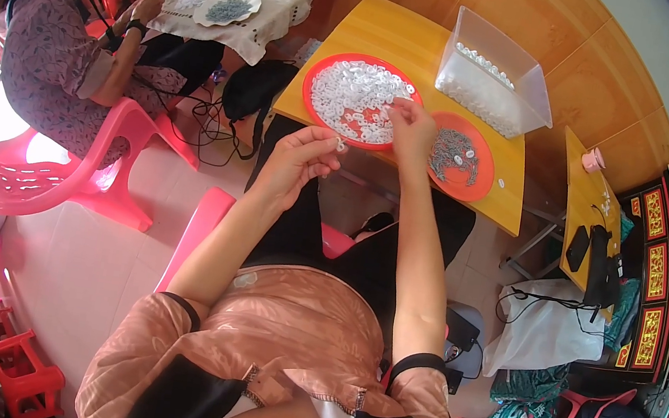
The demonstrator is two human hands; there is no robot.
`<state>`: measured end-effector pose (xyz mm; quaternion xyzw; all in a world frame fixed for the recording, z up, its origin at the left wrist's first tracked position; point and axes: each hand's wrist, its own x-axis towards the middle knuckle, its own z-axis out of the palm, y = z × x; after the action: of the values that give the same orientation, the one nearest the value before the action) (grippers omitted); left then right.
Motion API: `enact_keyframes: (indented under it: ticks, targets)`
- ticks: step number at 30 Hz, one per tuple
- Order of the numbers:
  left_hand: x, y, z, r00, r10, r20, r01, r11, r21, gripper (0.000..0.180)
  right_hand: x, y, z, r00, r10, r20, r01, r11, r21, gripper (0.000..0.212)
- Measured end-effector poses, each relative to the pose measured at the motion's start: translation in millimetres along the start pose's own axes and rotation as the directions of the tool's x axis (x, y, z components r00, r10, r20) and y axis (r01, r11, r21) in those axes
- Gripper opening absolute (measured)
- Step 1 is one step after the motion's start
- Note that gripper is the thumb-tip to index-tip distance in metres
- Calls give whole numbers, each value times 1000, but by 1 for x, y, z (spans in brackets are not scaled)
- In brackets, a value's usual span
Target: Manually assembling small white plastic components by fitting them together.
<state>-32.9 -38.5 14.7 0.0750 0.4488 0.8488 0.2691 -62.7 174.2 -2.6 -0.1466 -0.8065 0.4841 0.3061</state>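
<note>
My left hand (300, 160) is closed in a pinch before the near edge of the table. Between its thumb and forefinger is a small white plastic piece (341, 147). A round red tray (309, 96) holds a heap of small white plastic pieces (358, 91) with holes in them. Over that tray's right side, my right hand (412, 130) has its fingers drawn together among the pieces; what they grip is too small to make out. Just right of it lies an orange-red plate (481, 171) bearing small grey metal parts (453, 155) and a few white pieces.
On the yellow table (394, 29) stands a clear plastic bin (498, 82) of white pieces. Another person (63, 68) sits at the left on a pink chair (56, 178), beside a cloth-covered table (281, 13). Black cables (222, 129) trail between the tables. A side table (579, 201) stands right.
</note>
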Motion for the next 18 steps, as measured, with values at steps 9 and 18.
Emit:
enact_keyframes:
  ticks: [9,18]
  targets:
    - [1,0,-1,1000,-7,-9,7,1000,18,11,-7,-7,-1,976,133,171,-199,865,460,28]
    - [6,-5,-8,1000,2,4,-2,997,75,19,-53,-55,-14,912,206,355,-390,702,595,27]
